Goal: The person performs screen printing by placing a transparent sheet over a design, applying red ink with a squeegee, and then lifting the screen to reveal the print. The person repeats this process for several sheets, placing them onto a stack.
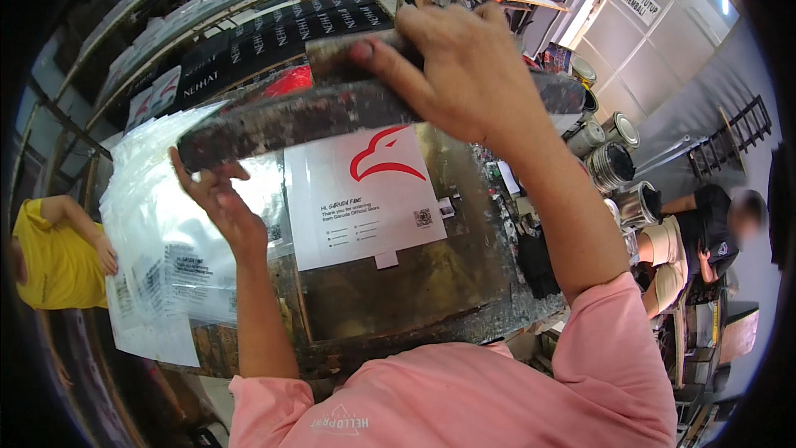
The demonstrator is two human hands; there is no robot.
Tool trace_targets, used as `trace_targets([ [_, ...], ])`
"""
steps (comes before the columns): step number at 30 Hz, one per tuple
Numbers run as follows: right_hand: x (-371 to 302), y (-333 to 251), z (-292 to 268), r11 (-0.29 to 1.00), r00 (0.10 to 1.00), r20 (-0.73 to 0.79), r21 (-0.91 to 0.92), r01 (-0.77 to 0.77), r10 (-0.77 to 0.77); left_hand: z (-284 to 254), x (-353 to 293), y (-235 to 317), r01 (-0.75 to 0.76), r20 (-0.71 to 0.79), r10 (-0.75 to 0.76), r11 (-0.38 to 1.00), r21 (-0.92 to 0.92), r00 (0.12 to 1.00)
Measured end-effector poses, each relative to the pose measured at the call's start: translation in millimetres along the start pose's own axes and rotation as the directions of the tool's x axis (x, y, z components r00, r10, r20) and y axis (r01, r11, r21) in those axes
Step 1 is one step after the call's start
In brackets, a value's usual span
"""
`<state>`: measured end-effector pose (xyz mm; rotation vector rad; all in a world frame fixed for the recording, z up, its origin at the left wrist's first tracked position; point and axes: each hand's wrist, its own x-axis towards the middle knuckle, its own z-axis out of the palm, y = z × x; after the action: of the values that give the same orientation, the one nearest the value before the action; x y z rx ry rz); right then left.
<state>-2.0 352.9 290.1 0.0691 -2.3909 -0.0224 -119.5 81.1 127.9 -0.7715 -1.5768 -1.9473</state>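
Observation:
A long dark, ink-stained screen-printing frame (274, 126) is raised and tilted over the work board, its near edge toward me. My left hand (220, 199) is at the frame's left end, fingertips against its corner from below. My right hand (460, 66) wraps over a worn wooden bar (332, 62) at the frame's top, thumb pressed on it; the bar looks like a squeegee handle, though my fingers partly hide it. Under the frame lies a white printed sheet (365, 216) with a red bird-head outline, flat on the brown stained board (398, 294). A small white tab (386, 260) touches its lower edge.
A stack of glossy clear printed bags (178, 274) spreads at left. Black printed pieces (307, 25) lie on racks behind. Tins (611, 166) crowd the right. A person in yellow (58, 241) stands left; another in black (705, 236) is at far right.

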Motion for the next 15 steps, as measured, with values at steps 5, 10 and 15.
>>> trace_targets([
  [5, 36.6, 0.0, -17.1, 0.999, 0.999, 0.027, 0.011, -0.034, 0.034, 5.0, -11.1, -94.8, 0.277, 0.145, -0.378, 0.845, 0.457, 0.915],
  [10, 51.8, -0.1, -50.3, 0.987, 0.970, 0.236, 0.126, -0.096, 0.064, 35.4, 8.1, -187.0, -0.353, 0.490, -0.078, 0.598, 0.719, 0.868],
  [15, 76.0, -21.7, -48.4, 0.956, 0.945, 0.150, -0.003, -0.294, 0.291, 30.6, 6.5, -194.8, -0.339, 0.458, -0.004, 0.665, 0.665, 0.889],
])
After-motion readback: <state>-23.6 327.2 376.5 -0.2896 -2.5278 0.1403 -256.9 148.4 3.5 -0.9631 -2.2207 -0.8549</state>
